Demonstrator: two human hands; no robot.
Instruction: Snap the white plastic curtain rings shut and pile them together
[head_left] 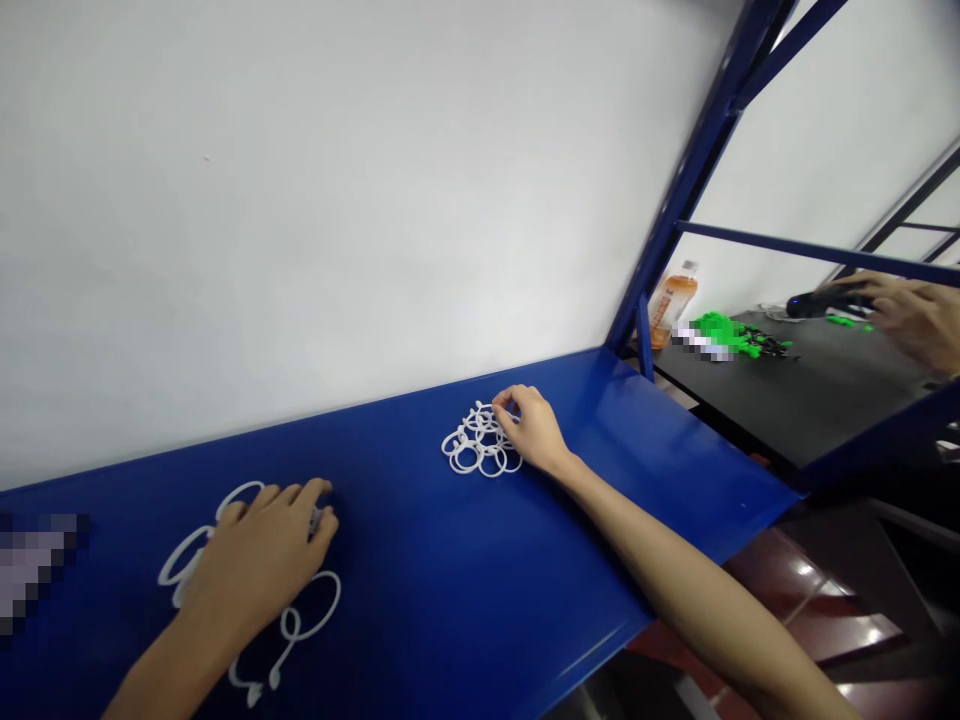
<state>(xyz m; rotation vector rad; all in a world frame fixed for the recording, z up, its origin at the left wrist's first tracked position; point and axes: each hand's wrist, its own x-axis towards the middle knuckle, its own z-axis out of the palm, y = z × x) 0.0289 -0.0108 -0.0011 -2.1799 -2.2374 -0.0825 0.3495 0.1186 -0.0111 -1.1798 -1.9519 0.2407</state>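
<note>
On the blue shelf (420,560) lies a small heap of white plastic rings (480,445). My right hand (534,428) rests at the heap's right edge, fingers curled and pinching one ring at the top. My left hand (259,550) lies palm down over several larger white loops (300,620) at the left, its fingers bent and pressing on them. Part of those loops is hidden under the hand.
A white wall runs behind the shelf. A blue upright post (675,215) stands at the right. Beyond it a black table (795,390) holds an orange bottle (673,303), green parts (724,332) and another person's hand (911,315) on a dark tool.
</note>
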